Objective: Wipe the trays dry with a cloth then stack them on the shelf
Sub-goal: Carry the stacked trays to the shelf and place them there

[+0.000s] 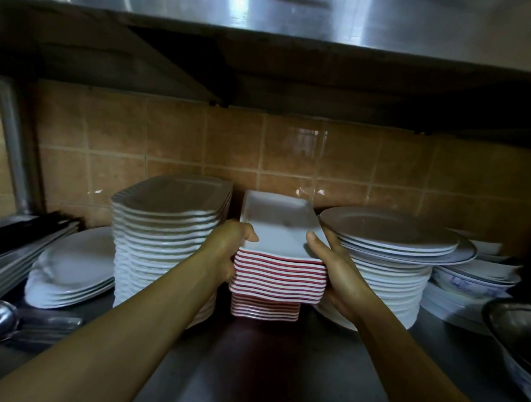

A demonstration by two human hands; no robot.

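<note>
Two hands grip red-and-white tray stack [279, 276] at centre of steel shelf [263, 371]: left hand [225, 254] clasps left side, right hand [335, 276] clasps right side, thumbs over top tray rim. Upper trays sit on smaller pile beneath. White wavy plates [165, 241] left, round plates [387, 264] right, tiled wall [261, 151] far.

I see the stack of trays [279, 276] on the shelf [278, 372], between a tall stack of wavy plates [167, 241] to its left and round plates [388, 258] to its right, tiled wall [261, 151] behind; spoons [8, 322] lie far left.
</note>
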